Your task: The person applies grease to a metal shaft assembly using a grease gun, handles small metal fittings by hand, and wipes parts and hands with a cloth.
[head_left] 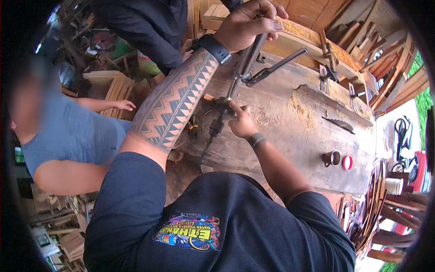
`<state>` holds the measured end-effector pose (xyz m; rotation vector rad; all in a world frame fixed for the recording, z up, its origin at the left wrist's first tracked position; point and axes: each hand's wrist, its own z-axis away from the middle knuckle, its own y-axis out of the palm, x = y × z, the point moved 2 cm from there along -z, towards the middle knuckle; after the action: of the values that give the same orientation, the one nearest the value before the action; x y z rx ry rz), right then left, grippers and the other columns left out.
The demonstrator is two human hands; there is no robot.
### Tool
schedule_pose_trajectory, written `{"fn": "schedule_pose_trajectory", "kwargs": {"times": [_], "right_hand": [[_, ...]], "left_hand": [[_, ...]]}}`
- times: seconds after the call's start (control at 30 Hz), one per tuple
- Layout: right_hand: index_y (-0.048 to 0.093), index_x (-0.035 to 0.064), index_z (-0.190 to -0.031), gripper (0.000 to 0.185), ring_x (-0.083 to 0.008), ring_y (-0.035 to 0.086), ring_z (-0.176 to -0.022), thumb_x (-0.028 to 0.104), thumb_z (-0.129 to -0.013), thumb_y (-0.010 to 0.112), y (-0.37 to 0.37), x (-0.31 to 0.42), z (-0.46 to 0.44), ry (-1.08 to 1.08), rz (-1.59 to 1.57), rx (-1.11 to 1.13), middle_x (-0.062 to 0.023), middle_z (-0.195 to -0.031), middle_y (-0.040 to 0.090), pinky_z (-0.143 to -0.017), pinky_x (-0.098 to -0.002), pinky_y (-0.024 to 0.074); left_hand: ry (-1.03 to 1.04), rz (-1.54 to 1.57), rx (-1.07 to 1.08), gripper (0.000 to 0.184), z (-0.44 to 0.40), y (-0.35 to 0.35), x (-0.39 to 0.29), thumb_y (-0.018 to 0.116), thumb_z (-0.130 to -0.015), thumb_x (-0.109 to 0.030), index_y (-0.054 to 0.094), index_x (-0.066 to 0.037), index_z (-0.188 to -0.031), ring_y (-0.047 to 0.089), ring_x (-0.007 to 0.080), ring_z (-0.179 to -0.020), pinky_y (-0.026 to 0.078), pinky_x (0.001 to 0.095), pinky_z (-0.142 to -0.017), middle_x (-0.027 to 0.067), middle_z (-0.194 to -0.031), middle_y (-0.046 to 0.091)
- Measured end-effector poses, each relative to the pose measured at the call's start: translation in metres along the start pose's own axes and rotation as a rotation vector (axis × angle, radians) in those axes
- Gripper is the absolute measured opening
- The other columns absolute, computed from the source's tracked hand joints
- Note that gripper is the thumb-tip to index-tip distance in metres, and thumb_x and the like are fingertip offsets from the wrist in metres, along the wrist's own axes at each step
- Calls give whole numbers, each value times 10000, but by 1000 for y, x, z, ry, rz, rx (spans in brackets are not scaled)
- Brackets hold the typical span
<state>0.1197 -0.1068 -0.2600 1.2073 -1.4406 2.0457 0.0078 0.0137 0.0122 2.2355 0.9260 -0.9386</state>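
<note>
- Grey steel tool (253,55) with a long barrel, a hinged side lever (280,66), a black chuck (217,123) and a dark spiral bit (206,152) slants from beneath the left hand (240,29), past the right, towards the person's shirt (217,190).
- The left hand is partly closed around the barrel's upper end, fingers loosely curled; how firmly it grips is unclear.
- The right hand (245,124) is half open, index finger reaching to the joint above the chuck, the other fingers bent; it seems to touch rather than clasp.
- If the left hand's loose hold slipped, the tool could tip and swing the bit against the shirt or legs.
- Should the lever or joint shift, it could pinch the right index finger.
- Beyond the right hand, the dark toothed blade (340,124) on the wooden bench (285,149) could nick a sideways-reaching forearm.
</note>
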Motion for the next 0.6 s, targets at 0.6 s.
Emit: {"fn": "schedule_pose_trajectory", "kwargs": {"times": [0.6], "right_hand": [[405, 105, -1552, 757, -526, 522, -1252, 155, -823, 602, 59, 74, -38, -201, -32, -12, -359, -1324, 501, -1104, -483, 438]], "left_hand": [[68, 150, 236, 96, -6, -15, 0, 644, -958, -103, 557, -83, -994, 671, 142, -833, 568, 293, -741, 89, -1174, 608]]}}
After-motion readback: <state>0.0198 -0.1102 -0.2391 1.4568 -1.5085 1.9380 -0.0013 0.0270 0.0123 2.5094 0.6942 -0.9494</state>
